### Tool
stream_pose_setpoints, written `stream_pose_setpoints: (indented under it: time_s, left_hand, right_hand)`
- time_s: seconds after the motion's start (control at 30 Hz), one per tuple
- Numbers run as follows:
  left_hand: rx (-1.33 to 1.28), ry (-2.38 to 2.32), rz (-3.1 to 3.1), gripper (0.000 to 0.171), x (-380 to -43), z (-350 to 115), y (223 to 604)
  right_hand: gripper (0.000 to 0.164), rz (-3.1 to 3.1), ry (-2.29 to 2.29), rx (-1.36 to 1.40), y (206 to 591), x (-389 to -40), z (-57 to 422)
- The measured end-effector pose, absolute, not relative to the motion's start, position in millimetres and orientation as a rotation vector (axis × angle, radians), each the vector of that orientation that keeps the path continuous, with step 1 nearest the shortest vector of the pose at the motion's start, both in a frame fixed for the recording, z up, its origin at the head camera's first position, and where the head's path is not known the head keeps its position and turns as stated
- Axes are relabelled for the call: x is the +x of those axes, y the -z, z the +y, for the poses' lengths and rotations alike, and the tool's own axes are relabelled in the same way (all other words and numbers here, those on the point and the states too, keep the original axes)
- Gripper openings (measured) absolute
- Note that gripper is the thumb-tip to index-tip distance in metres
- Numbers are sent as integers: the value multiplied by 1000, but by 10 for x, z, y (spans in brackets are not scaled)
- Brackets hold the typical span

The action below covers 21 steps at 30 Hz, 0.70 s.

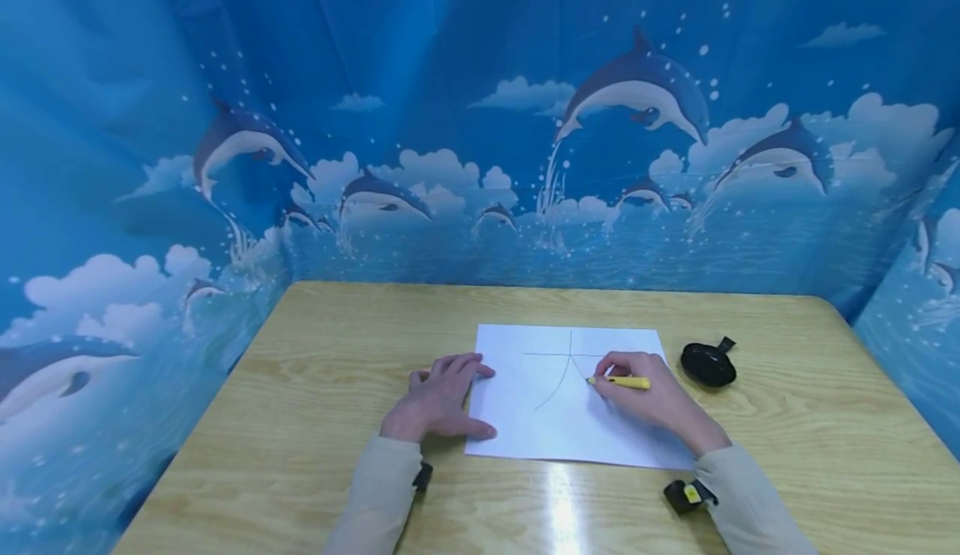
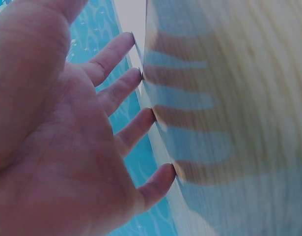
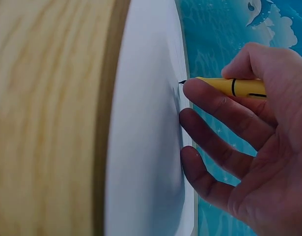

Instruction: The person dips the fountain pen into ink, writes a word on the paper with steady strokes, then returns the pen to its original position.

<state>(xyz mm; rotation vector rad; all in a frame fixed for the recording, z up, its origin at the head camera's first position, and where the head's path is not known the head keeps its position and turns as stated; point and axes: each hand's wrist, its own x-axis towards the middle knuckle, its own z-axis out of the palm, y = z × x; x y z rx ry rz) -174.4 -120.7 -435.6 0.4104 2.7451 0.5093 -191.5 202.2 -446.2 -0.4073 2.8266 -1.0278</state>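
A white sheet of paper (image 1: 510, 430) lies on the wooden table, bearing thin dark lines: a vertical and a horizontal stroke that cross, a curve down to the left and a short slanted line to the right. My right hand (image 1: 660, 397) pinches a yellow pen (image 1: 630, 382), its dark tip on the paper at the slanted line; the right wrist view shows the pen (image 3: 222, 85) between thumb and fingers. With fingers spread, my left hand (image 1: 442, 401) rests across the sheet's left edge. In the left wrist view its fingertips (image 2: 163, 172) touch the surface.
To the right of the paper sits a small black oval dish-like object (image 1: 708, 365) with a short tab. The wooden table (image 1: 337, 347) reaches back to a blue curtain (image 1: 450, 63) printed with dolphins and clouds. Black devices are strapped at both wrists.
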Motion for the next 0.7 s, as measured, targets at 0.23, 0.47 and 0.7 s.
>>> stream_pose_setpoints:
  time_s: [0.23, 0.47, 0.7]
  left_hand:
    - [409, -501, 2742, 79, -1751, -1204, 4364]
    - [408, -501, 2741, 79, -1743, -1209, 4367]
    - [405, -506, 2741, 79, -1728, -1200, 4339]
  right_hand:
    - [8, 2807, 1001, -390, 4444, -1895, 2031]
    - [6, 2794, 1013, -397, 4442, -1870, 2051]
    - [5, 2777, 1034, -398, 4439, -1850, 2073]
